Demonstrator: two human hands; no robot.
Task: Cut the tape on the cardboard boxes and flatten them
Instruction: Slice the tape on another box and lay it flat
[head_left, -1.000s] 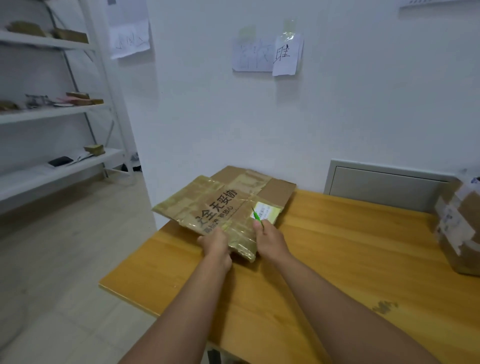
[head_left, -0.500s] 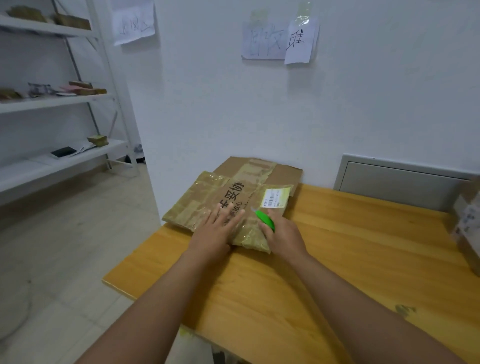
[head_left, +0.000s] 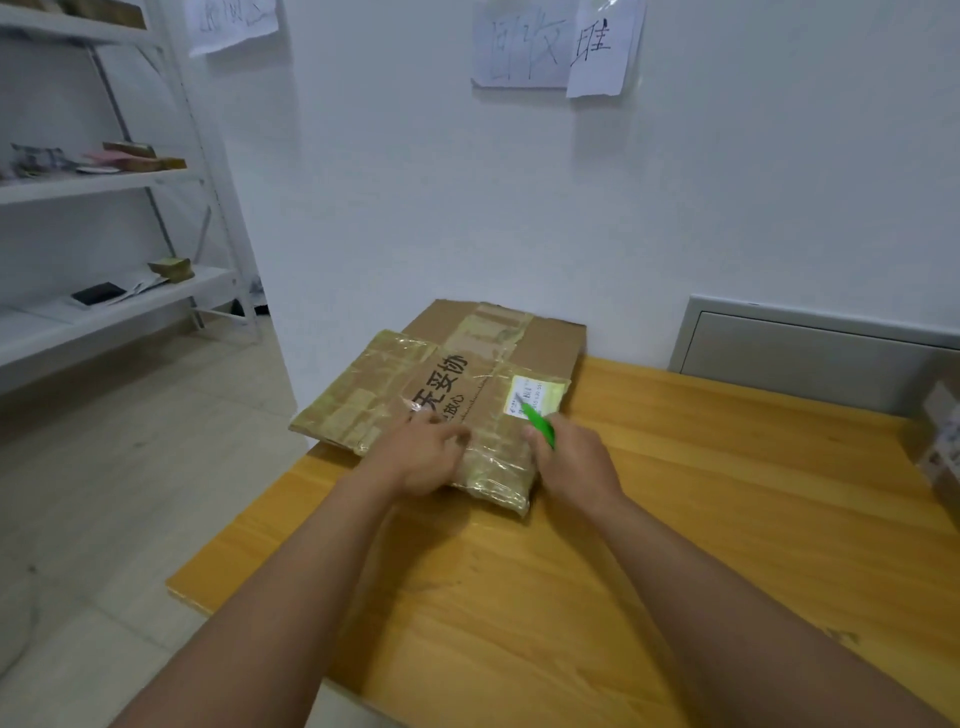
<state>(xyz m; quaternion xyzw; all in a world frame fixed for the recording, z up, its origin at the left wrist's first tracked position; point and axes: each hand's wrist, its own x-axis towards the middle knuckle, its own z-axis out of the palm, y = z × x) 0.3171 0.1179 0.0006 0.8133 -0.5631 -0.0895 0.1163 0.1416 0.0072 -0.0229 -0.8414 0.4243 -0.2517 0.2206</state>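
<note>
Under the left hand, flattened box print hides.

Box: I note matt brown cardboard, flattened, printed in black.
Tape: glossy clear plastic film, wrinkled, catching light across most of the box.
Label: white paper under the glossy tape.
Cutter: smooth bright green plastic in my right hand.
Table: smooth yellow wood with visible grain and a slight sheen.
Shelving: I read white painted metal.
Wall notes: thin white paper.
</note>
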